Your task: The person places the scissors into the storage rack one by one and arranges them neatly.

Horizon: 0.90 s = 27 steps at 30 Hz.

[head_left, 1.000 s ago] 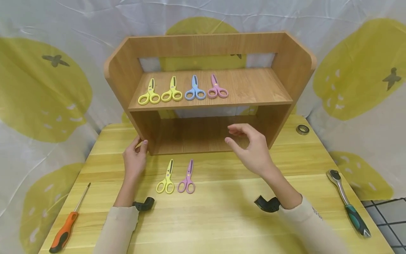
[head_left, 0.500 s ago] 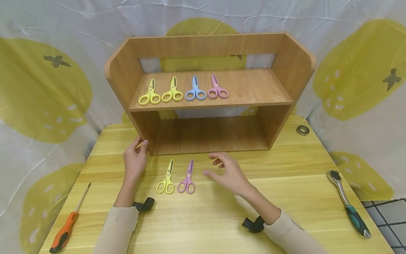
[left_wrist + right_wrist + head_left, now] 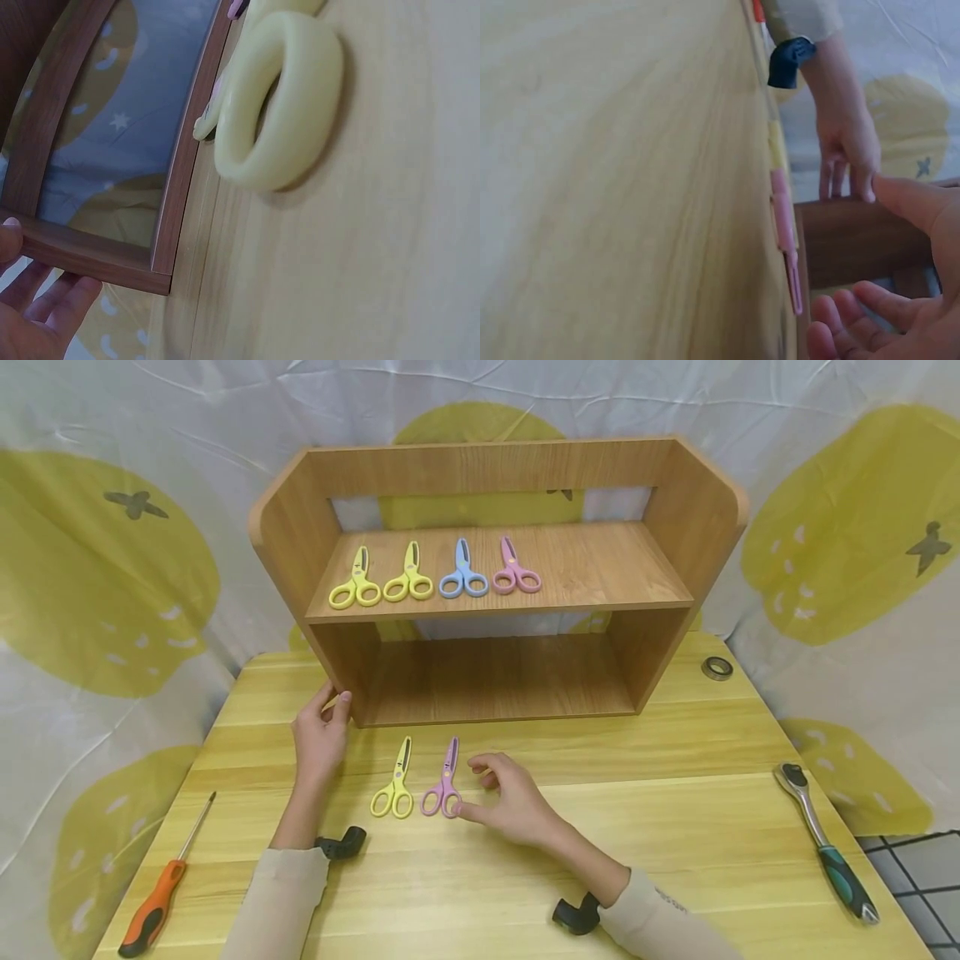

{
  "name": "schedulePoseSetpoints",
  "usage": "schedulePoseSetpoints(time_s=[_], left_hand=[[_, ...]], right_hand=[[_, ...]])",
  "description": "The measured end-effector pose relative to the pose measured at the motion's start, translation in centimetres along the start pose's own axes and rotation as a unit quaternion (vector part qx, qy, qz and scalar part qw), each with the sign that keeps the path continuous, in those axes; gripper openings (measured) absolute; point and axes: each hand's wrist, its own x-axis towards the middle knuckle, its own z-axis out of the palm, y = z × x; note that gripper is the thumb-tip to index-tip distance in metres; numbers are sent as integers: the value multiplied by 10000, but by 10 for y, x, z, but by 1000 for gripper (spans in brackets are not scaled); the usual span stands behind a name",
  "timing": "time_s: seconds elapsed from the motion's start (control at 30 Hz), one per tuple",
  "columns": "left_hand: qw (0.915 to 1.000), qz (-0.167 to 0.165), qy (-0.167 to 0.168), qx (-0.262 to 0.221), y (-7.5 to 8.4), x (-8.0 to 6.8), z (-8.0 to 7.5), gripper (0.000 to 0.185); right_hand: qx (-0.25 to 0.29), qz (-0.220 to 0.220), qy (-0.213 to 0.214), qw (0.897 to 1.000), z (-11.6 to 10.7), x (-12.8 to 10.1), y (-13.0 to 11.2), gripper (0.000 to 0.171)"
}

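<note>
Pink scissors (image 3: 443,785) lie flat on the table — closed, blades pointing toward the shelf.

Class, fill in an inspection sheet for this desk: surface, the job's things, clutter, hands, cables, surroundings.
Surface: yellow wooden table.
Job's things: pink scissors and yellow scissors lie side by side on the table; four more scissors on the top board of the shelf.
Clutter: screwdriver at left, ratchet at right, ring at far right.
Hands: left hand rests on the shelf's lower left corner; right hand at the pink scissors' handle.
Cables: nothing seen.
Surroundings: white and yellow-green cloth.
</note>
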Motion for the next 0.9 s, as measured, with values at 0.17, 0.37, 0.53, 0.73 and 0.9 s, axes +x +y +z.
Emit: schedulePoseSetpoints(time_s=[0.17,0.37,0.53,0.73,0.9], left_hand=[[10000,19,24,10,1,1,0,44],[9998,-7,-99,-188,1,-2,0,44],[9996,35,-108,-241,1,-3,-1,44],[9998,-13,-52,-186,0,-2,0,45],[9998,-31,-35,-190,1,-2,1,45]], right_hand=[[-77,89,-69,9999,5,-1,2,72],[-193,224,-170,9994,10,-1,4,74],[-346,213,-198,9990,14,0,3,74],[-736,142,-123,9971,20,0,3,74],[-1130,126,-67,9935,24,1,4,79]])
